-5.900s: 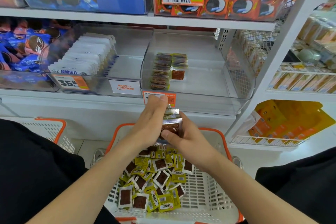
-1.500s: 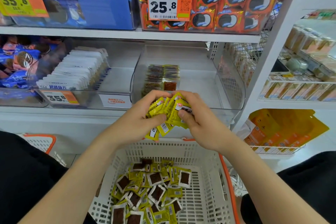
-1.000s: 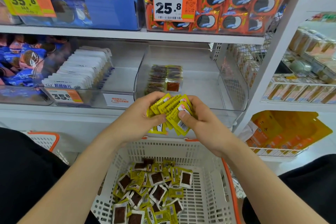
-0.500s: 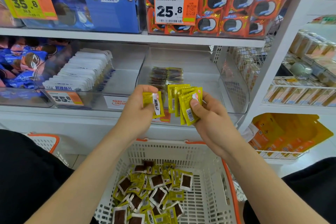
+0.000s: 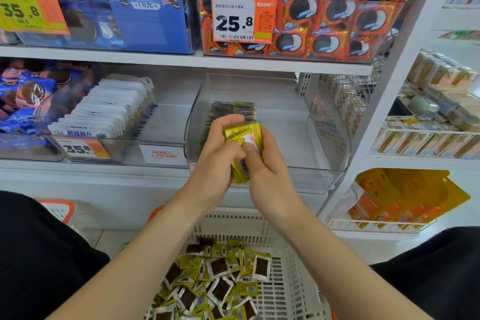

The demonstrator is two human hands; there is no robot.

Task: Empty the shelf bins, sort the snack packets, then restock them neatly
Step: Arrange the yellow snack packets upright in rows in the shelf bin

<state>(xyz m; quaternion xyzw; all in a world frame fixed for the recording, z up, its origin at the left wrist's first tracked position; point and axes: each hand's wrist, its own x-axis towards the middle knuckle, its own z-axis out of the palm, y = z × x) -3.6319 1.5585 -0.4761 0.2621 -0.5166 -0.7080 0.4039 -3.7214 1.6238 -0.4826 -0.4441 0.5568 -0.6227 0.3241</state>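
The stack of yellow packets (image 5: 244, 135) stands upright between both hands, just in front of the clear bin (image 5: 330, 135) on the middle shelf (image 5: 117, 176). The left hand (image 5: 213, 166) curls its fingers (image 5: 226, 122) over the stack's top and far side. The right hand (image 5: 270, 179) cups it from the right with the thumb pressed on the front face, so both sets of fingers are clamped on the stack. The packets are small, flat, glossy squares with crimped edges; a barcode shows low on the front one. Inside the bin, partly hidden by the hands, a short row of packets (image 5: 233, 108) stands on edge toward the left side. Below, a white perforated plastic basket (image 5: 296, 280) holds a loose heap of packets (image 5: 220, 286), yellow ones mixed with white-bordered brown ones. Left of the bin, white packets (image 5: 111, 109) fill a neighbouring tray. Above, orange cookie packs (image 5: 337, 10) stand behind a 25.8 price tag (image 5: 241, 19)
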